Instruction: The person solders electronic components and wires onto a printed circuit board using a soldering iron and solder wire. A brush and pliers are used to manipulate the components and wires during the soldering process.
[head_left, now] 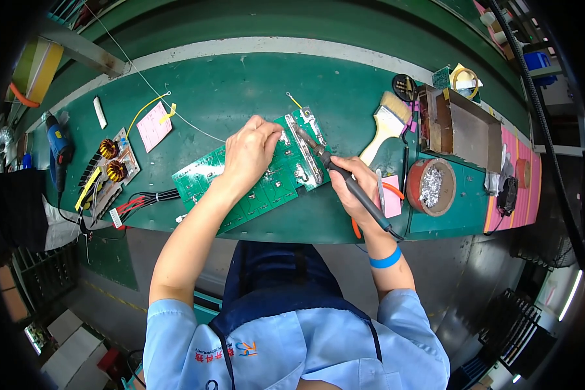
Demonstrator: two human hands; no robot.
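Fingertips of the left hand are hidden, curled down against the long green printed circuit board, so what they pinch, if anything, cannot be told. That board lies slantwise on the green bench mat, near its front edge, directly before the person. The left forearm runs up from the lower edge, wrist bent, palm down on the board's middle. The right hand is wrapped closed around the black handle of a soldering iron, held like a pen, its tip resting on the silver metal strip at the board's right end; the exact contact point is too small to make out. Orange-handled cutters lie mostly hidden behind that hand. Just right stands a round brown tin of silvery scraps, with a pale-bristled wooden brush above.
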